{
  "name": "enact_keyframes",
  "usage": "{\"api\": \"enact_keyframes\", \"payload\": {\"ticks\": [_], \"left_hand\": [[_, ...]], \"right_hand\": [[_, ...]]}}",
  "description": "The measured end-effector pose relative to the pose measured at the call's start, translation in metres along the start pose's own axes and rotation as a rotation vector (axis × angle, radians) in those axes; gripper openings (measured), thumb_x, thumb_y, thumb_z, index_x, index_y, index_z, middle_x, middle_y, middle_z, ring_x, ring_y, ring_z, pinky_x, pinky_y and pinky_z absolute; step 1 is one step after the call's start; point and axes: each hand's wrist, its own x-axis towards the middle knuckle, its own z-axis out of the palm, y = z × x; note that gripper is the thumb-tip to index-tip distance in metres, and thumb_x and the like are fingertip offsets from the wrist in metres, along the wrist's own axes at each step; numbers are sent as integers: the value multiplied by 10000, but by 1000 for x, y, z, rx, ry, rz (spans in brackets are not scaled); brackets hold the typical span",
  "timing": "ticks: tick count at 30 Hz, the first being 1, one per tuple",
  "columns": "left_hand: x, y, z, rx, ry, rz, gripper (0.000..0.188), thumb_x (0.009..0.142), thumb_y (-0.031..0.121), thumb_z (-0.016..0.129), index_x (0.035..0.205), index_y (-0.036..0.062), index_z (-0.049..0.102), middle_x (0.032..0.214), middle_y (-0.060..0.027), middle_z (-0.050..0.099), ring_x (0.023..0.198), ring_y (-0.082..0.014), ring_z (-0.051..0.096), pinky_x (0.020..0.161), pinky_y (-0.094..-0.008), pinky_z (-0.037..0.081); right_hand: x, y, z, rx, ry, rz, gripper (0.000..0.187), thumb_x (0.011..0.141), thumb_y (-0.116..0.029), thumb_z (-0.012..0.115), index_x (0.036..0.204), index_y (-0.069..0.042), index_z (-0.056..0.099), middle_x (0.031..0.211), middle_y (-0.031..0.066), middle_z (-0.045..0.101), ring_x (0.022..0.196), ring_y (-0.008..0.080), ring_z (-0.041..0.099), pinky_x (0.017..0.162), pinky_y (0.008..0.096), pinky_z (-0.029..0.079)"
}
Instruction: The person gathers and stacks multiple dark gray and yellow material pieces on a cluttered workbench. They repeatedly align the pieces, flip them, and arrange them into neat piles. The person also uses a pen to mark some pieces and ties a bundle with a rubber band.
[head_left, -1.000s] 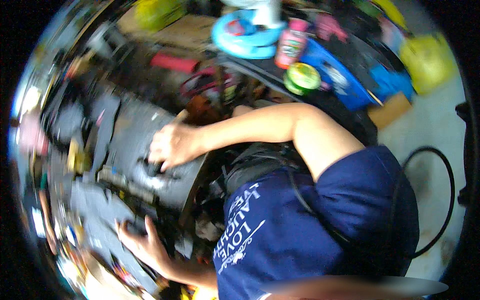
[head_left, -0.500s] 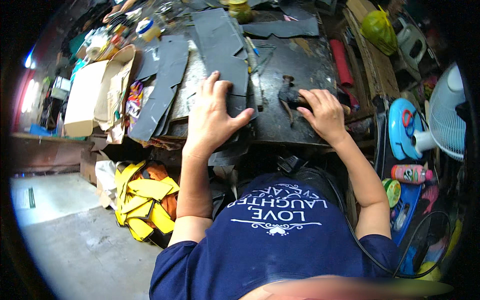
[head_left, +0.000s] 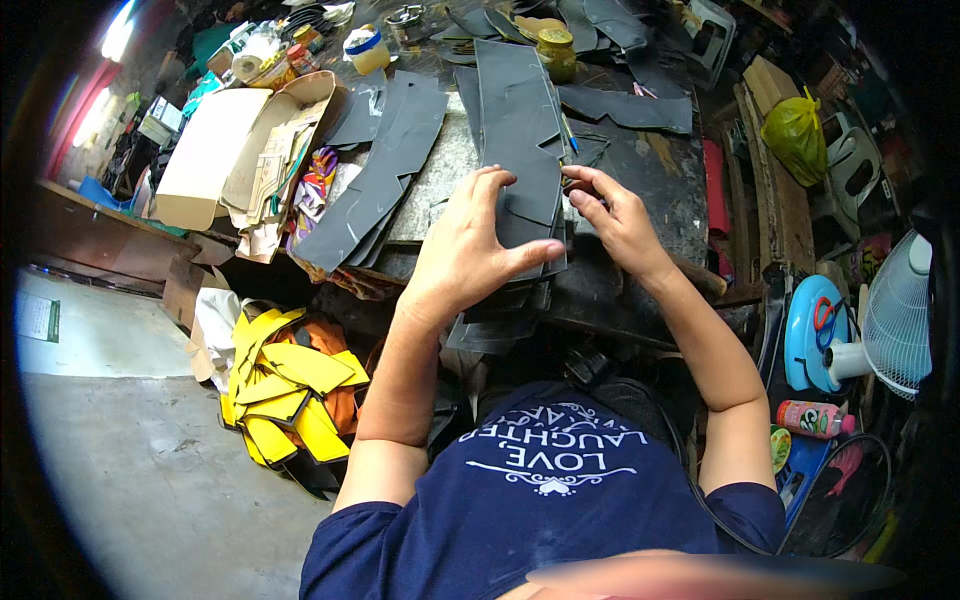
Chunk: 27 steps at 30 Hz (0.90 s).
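Note:
My left hand (head_left: 462, 245) is spread over the near end of a long dark grey sheet (head_left: 515, 120), thumb pointing right. At that sheet's right edge is my right hand (head_left: 618, 222), its thumb and forefinger apart beside the tip of a yellow stick (head_left: 563, 171); nothing shows between them. A blue pen (head_left: 571, 136) lies just beyond its fingers. Under my right wrist a brown rounded handle end (head_left: 705, 280) sticks out; the rest of that tool is hidden. More grey cut pieces (head_left: 385, 180) are stacked to the left, and another strip (head_left: 630, 108) lies at the far right.
Left stands an open cardboard box (head_left: 318, 95) with cut patterns. Jars (head_left: 556, 55) and a blue-lidded tub (head_left: 367, 50) are at the back. Yellow pieces (head_left: 290, 380) are heaped below the table's left side. A fan (head_left: 895, 315) and a pink bottle (head_left: 812, 418) are on the right.
My right hand has left the dark-headed tool and moved left to the grey sheet's edge. My left hand stays over the sheet, fingers now more bent. The whole view has shifted.

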Motion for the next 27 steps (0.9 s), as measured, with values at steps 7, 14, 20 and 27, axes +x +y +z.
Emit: {"api": "enact_keyframes", "payload": {"ticks": [7, 14, 20, 27], "left_hand": [[16, 5, 12, 241, 57, -110, 884, 679, 569, 789, 1237, -40, 474, 1214, -249, 507, 1112, -405, 551, 908, -438, 503], [17, -5, 6, 32, 65, -196, 804, 732, 378, 788, 1294, -66, 422, 1236, -289, 490, 1136, -434, 543, 990, -431, 446], [17, -14, -6, -515, 163, -355, 530, 898, 273, 597, 1317, -14, 442, 1300, -286, 525, 1221, -360, 521, 1032, -407, 389], [19, -13, 1, -154, 172, -212, 541, 883, 264, 611, 1324, -4, 451, 1258, -228, 563, 1169, -309, 542, 1021, -377, 390]], "right_hand": [[15, 6, 6, 189, -4, 91, 265, 984, -209, 570, 1146, -10, 637, 987, 12, 648, 878, 78, 572, 805, 236, 478], [38, 23, 6, 214, 60, 39, 233, 989, -215, 553, 993, -12, 668, 838, -1, 646, 741, 55, 546, 677, 225, 461], [30, 36, 16, 236, 204, -22, 204, 978, -163, 545, 1133, -33, 516, 846, 32, 587, 775, 86, 563, 704, 240, 485], [21, 25, 17, 44, 215, -141, 290, 923, -196, 630, 1162, -31, 650, 953, 78, 650, 838, 182, 617, 790, 295, 494]]}}
